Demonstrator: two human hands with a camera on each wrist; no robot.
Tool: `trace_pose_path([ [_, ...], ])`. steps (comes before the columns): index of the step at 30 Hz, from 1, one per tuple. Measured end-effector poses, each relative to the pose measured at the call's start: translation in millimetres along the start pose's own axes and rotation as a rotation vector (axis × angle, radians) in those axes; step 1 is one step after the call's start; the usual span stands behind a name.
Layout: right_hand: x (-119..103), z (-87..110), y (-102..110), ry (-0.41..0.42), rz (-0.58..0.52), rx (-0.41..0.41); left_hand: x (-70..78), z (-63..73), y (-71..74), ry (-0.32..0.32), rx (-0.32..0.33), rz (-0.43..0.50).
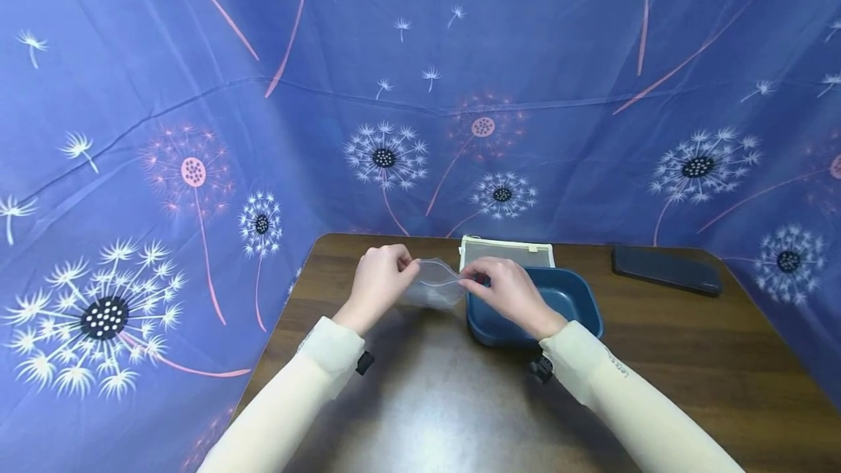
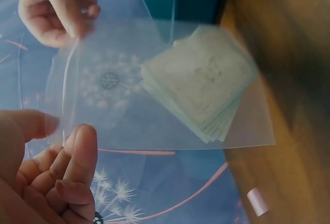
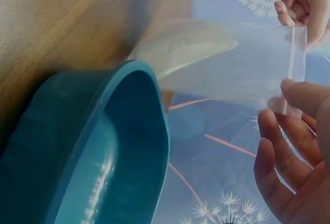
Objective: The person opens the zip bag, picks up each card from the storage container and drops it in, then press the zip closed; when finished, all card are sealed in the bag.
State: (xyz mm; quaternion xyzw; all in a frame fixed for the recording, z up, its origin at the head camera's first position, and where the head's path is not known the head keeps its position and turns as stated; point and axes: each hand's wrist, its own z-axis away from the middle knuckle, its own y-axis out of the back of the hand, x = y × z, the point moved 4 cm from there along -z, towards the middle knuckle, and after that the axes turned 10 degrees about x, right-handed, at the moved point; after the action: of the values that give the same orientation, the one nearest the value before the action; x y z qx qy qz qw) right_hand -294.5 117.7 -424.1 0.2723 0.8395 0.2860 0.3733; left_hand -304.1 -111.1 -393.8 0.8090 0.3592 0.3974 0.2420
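Observation:
A clear zip-lock bag (image 1: 436, 289) hangs between both hands, its zip edge stretched from one to the other. My left hand (image 1: 384, 283) pinches one end of that edge between thumb and fingers. At the opposite end, my right hand (image 1: 506, 287) pinches the edge the same way, with its other fingers loosely curled. Inside the bag, towards its bottom, lies a stack of pale, greenish-white square sheets (image 2: 201, 79), slightly fanned and tilted. The right hand overlaps the left side of a blue plastic basin (image 1: 568, 294) in the head view.
Behind the basin lies a mesh zip pouch (image 1: 506, 250) with cream trim. A dark, long case (image 1: 666, 270) sits at the back right of the brown wooden table (image 1: 657, 356). Blue dandelion-print cloth (image 1: 565, 57) hangs around the table's back and sides.

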Motion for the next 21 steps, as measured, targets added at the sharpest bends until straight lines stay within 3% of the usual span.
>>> trace_pose_path([
  [10,-0.2,0.0,-11.0,-0.13,-0.095,0.042,-23.7,31.0,3.6,0.124,-0.005,0.276],
  [21,-0.9,6.2,-14.0,-0.181,-0.157,0.097,-38.4,41.3,0.6,0.111,0.097,0.351],
])
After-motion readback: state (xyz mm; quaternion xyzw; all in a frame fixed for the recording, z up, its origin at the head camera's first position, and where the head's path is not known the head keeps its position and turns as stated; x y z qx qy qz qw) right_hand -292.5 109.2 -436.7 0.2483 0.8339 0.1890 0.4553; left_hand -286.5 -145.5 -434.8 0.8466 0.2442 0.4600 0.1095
